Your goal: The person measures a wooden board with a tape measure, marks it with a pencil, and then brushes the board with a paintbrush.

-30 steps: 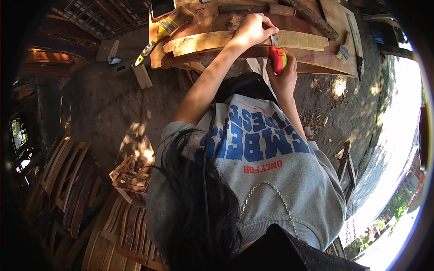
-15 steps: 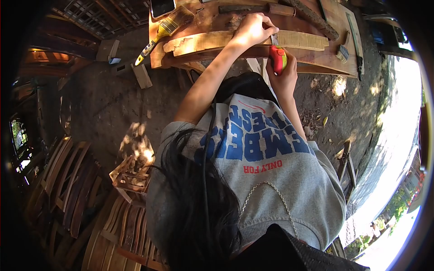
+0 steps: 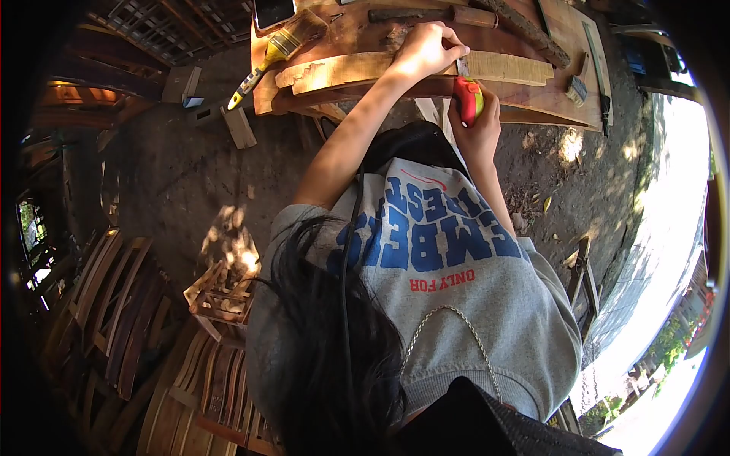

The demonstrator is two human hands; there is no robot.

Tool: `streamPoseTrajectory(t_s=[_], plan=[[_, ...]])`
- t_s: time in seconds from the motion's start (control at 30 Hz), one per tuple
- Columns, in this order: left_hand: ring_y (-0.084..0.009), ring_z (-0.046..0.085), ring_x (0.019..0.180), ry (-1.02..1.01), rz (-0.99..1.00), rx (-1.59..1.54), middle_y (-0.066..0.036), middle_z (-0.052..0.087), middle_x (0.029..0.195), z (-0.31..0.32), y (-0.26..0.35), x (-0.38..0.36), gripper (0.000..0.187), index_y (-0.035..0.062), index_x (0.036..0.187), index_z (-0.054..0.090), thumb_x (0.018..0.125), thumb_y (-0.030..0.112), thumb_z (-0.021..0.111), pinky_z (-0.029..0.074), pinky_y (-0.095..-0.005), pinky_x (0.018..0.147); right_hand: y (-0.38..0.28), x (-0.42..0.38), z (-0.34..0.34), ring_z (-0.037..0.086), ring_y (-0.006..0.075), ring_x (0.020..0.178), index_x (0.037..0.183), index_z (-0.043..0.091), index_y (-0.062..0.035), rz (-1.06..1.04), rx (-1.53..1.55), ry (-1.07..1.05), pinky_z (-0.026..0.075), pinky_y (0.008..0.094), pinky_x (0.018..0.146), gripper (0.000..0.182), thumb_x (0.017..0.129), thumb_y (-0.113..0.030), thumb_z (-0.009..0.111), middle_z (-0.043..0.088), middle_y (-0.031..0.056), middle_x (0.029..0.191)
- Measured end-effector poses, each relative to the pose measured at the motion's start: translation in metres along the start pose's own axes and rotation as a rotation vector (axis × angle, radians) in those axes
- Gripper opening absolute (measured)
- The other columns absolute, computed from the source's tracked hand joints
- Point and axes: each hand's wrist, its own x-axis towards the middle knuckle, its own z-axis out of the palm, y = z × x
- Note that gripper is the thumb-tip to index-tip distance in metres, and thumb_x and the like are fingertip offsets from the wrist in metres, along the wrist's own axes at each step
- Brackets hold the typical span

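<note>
Right hand (image 3: pixel 477 128)'s wrapped round the tape (image 3: pixel 467 102), left hand (image 3: pixel 435 49) just beyond it pinches the blade (image 3: pixel 461 67) at the board (image 3: pixel 342 71), so a sloppy pinch could probably let it snap back.

The place was a woodworking shop, at least partly open to the outdoors. Its dark ground (image 3: pixel 175 171) looked like bare earth, dappled with sunlight, and strong daylight and greenery (image 3: pixel 669 349) showed at the far right. A wooden surface (image 3: pixel 574 38) carried the gear of the trade: a yellow-handled paintbrush (image 3: pixel 280 47), a smaller brush (image 3: pixel 577 89), a wooden-handled tool (image 3: pixel 473 17) and a long, curved piece of pale timber (image 3: pixel 506 68), with a red tape measure (image 3: pixel 466 101) at that timber's edge. Cut wood blocks (image 3: pixel 240 128) lay on the ground to the left. Lower on that side, curved wooden slats (image 3: pixel 125 315) sat grouped in rows, beside a small wooden frame (image 3: pixel 220 304).
</note>
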Motion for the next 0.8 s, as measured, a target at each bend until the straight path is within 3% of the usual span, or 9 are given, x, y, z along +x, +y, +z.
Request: streamPoseTrajectory(t_s=[0.27, 0.33, 0.77, 0.8], plan=[[-0.0264, 0.069, 0.079, -0.004, 0.017, 0.007, -0.012, 0.070, 0.087, 0.003, -0.005, 0.002, 0.025, 0.0060, 0.084, 0.074, 0.076, 0.029, 0.076, 0.054, -0.0360, 0.074, 0.000, 0.000, 0.000, 0.064, 0.0361, 0.088, 0.118, 0.052, -0.0032, 0.002, 0.008, 0.001, 0.053, 0.0417, 0.069, 0.048, 0.078, -0.018, 0.073, 0.061, 0.0170, 0.105], [-0.0191, 0.066, 0.074, 0.020, 0.037, 0.026, -0.007, 0.069, 0.086, 0.005, -0.008, 0.003, 0.022, 0.0075, 0.081, 0.074, 0.076, 0.029, 0.078, 0.052, -0.0326, 0.069, 0.000, 0.000, 0.000, 0.065, 0.0362, 0.087, 0.118, 0.052, -0.0034, 0.003, 0.002, 0.003, 0.053, 0.0418, 0.069, 0.048, 0.078, -0.019, 0.073, 0.061, 0.0171, 0.105], [-0.0189, 0.067, 0.072, 0.040, 0.056, 0.033, -0.007, 0.069, 0.084, 0.005, -0.009, 0.003, 0.022, 0.0075, 0.081, 0.074, 0.075, 0.029, 0.079, 0.053, -0.0321, 0.068, 0.001, 0.000, 0.001, 0.064, 0.0357, 0.089, 0.118, 0.051, -0.0037, 0.002, 0.001, 0.004, 0.053, 0.0421, 0.070, 0.047, 0.078, -0.019, 0.073, 0.061, 0.0169, 0.105], [-0.0234, 0.067, 0.076, 0.028, 0.046, 0.019, -0.010, 0.070, 0.085, 0.004, -0.007, 0.003, 0.023, 0.0070, 0.082, 0.074, 0.075, 0.029, 0.077, 0.053, -0.0347, 0.072, 0.001, 0.000, 0.001, 0.064, 0.0358, 0.089, 0.118, 0.051, -0.0036, 0.007, 0.002, 0.001, 0.053, 0.0421, 0.070, 0.048, 0.078, -0.019, 0.073, 0.061, 0.0170, 0.105]])
